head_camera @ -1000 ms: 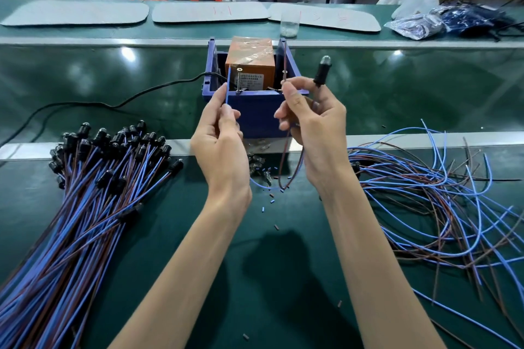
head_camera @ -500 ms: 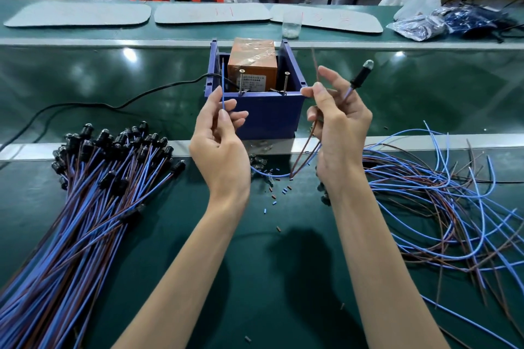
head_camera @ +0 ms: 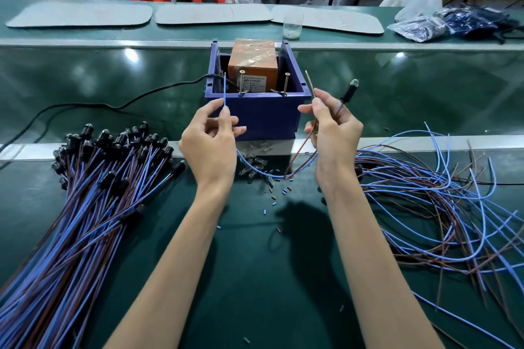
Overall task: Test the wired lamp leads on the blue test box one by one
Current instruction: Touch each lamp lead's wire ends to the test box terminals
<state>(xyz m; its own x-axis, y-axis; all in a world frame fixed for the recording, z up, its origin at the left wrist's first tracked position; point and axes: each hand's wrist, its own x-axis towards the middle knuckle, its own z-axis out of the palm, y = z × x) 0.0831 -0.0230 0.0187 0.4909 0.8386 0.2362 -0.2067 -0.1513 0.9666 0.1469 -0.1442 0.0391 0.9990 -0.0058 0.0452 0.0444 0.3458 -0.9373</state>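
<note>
The blue test box [head_camera: 256, 116] stands at the middle of the green bench, with an orange unit [head_camera: 253, 61] inside and two upright screws [head_camera: 241, 82] on its front rim. My left hand [head_camera: 211, 140] pinches the blue lead [head_camera: 224, 88], held upright just left of the left screw. My right hand [head_camera: 333, 133] pinches the brown lead [head_camera: 309, 83] to the right of the box and also holds the black lamp holder [head_camera: 349, 91] with its clear bulb pointing up. Neither lead tip touches a screw.
A bundle of wired lamps [head_camera: 93, 184] lies at the left, a loose tangle of blue and brown wires [head_camera: 442, 207] at the right. Loose glass bulbs [head_camera: 253, 166] and insulation bits lie in front of the box. A black cable [head_camera: 119, 106] runs left from it.
Both hands have drawn back and apart from the box's screws. The right hand moved right with the brown lead and lamp; the left hand shifted left, its blue lead now off the screw.
</note>
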